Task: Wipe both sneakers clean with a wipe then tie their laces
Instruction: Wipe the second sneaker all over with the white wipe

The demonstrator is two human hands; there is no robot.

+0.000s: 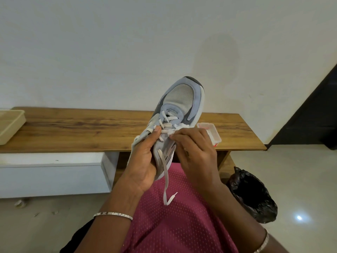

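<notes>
- left hand (144, 161) grips the grey-blue sneaker (182, 99) — toe at 12 o'clock
- right hand (195, 147) pinches a white wipe (179, 129) on its laces (171, 118)
- wipe pack (212, 134) at the sneaker's 3 o'clock — print too blurry to read

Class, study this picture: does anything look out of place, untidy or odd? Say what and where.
The sneaker in the left hand has one lace hanging loose and untied over the lap, while the right hand holds a wipe to it. Small scraps litter the floor at left.

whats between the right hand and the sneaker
A crumpled white wipe, pinched by the right hand against the laced side of the grey-blue mesh sneaker; the head view shows it.
</notes>
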